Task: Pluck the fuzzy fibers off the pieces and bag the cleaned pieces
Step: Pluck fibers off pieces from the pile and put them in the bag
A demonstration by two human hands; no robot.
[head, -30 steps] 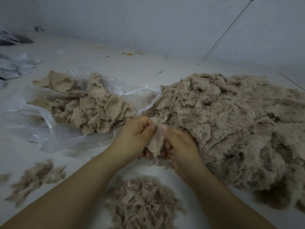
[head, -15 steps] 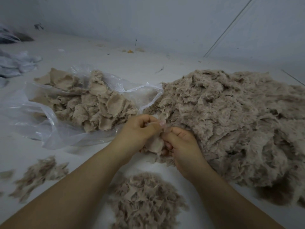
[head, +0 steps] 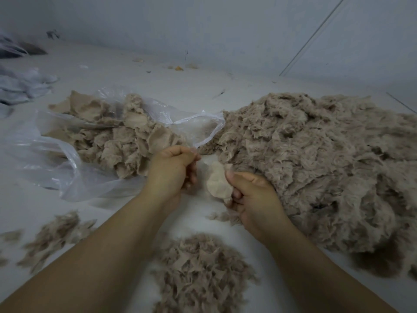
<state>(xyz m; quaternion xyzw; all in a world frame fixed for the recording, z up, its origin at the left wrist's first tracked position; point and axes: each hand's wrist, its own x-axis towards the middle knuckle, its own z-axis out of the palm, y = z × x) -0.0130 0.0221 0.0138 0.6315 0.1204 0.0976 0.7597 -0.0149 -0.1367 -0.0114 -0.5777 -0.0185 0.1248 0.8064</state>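
My right hand (head: 252, 199) grips a small beige piece (head: 217, 182) between thumb and fingers, at the near edge of a big heap of fuzzy beige pieces (head: 316, 166). My left hand (head: 173, 170) is curled a short way left of the piece, with thumb and forefinger pinched together; what they pinch is too faint to tell. A clear plastic bag (head: 56, 163) lies open to the left, with smoother beige pieces (head: 117, 136) spilling from it. A pile of plucked fibers (head: 200, 272) lies between my forearms.
A smaller scatter of fibers (head: 54, 236) lies at the near left on the white surface (head: 158, 86). Crumpled pale bags (head: 20, 84) sit at the far left. A grey wall (head: 203, 30) runs along the back, with small debris at its foot.
My hands have drawn apart: the left pulled away leftward from the piece, while the right keeps hold of it and has dropped slightly toward me.
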